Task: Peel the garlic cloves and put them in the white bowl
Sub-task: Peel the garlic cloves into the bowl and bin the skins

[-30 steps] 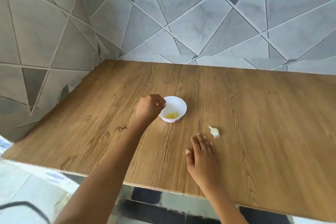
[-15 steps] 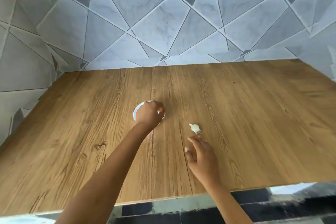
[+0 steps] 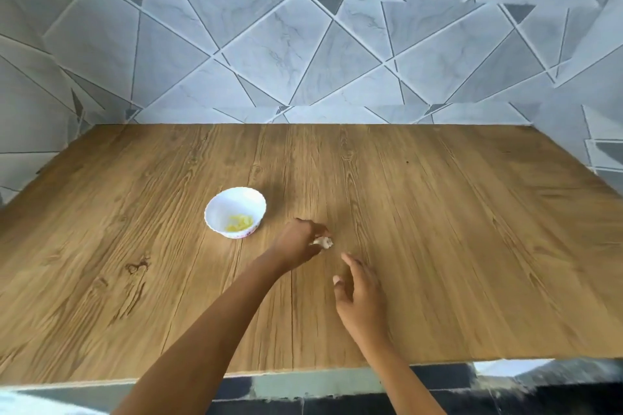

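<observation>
The table is a broad wooden top, closed in on three sides by tiled wall: straight across at 12 o'clock, angling in at 9 and at 3. Its only free edge is the near one, at 6 o'clock, where both forearms come over it.

The bowl stands left of the middle, well clear of every edge, with bare wood all round it. Yellow peeled cloves lie in its bottom.

The left hand is out over the middle of the table, at about 4 o'clock from the bowl and near it without touching. Its fingers are curled and close on the garlic, a small white piece that shows just past the fingertips on the hand's right side. The picture is smeared there, so I cannot tell whether the garlic is off the wood or resting on it.

The right hand is at 5 o'clock from the garlic, a short gap between them. It is loose and spread, thumb out to the left, holding nothing; whether it touches the table I cannot tell.

From the hands toward 3 o'clock and up toward 12 the wood runs bare to the walls, and the same toward 9 beyond the bowl.
</observation>
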The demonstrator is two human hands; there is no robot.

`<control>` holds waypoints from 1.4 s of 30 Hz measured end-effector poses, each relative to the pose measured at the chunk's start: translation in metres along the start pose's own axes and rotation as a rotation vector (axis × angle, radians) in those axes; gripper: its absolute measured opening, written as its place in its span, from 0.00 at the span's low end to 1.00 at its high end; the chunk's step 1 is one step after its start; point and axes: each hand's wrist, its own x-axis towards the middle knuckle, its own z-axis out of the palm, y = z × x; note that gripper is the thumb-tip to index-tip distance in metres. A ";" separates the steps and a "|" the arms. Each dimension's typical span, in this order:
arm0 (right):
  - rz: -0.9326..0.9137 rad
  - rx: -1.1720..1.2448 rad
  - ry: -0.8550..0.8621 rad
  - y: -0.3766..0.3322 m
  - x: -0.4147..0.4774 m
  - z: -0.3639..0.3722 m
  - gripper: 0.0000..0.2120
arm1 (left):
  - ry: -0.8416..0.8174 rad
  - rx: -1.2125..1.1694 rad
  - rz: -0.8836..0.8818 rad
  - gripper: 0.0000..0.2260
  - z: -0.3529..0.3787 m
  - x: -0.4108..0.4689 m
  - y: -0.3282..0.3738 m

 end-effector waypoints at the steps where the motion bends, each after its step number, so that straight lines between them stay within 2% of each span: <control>1: 0.018 0.089 -0.011 0.001 0.003 -0.003 0.21 | 0.043 -0.090 -0.040 0.09 -0.001 -0.001 0.003; 4: 0.149 0.464 -0.083 0.001 0.023 -0.013 0.19 | 0.101 -0.405 -0.158 0.08 -0.004 -0.008 0.014; 7: 0.334 0.940 -0.236 -0.007 0.045 -0.024 0.12 | 0.115 -0.467 -0.214 0.08 -0.004 -0.013 0.020; 9: 0.374 1.046 -0.290 -0.010 0.054 -0.026 0.09 | 0.123 -0.471 -0.220 0.08 -0.003 -0.016 0.022; 12: 0.428 1.073 -0.289 -0.010 0.061 -0.021 0.14 | 0.190 -0.513 -0.253 0.08 -0.003 -0.023 0.028; 17: 0.444 1.058 -0.242 -0.014 0.060 -0.012 0.05 | 0.305 -0.724 -0.370 0.07 0.010 -0.035 0.026; 21: 0.395 0.998 -0.201 -0.016 0.053 -0.004 0.04 | 0.320 -0.774 -0.442 0.05 0.018 -0.040 0.022; 29: 0.364 0.939 -0.170 -0.016 0.051 0.005 0.06 | 0.298 -0.715 -0.533 0.03 0.021 -0.035 0.018; 34: 0.412 0.917 -0.105 -0.020 0.053 0.008 0.06 | 0.352 -0.716 -0.563 0.04 0.023 -0.036 0.019; 36: 0.448 0.922 -0.078 -0.022 0.054 0.010 0.05 | 0.319 -0.713 -0.554 0.02 0.022 -0.037 0.017; 39: 0.515 0.927 -0.078 -0.026 0.058 0.010 0.03 | 0.307 -0.692 -0.538 0.05 0.019 -0.038 0.015; 42: 0.557 0.884 -0.065 -0.028 0.064 0.014 0.06 | 0.351 -0.642 -0.552 0.05 0.019 -0.035 0.016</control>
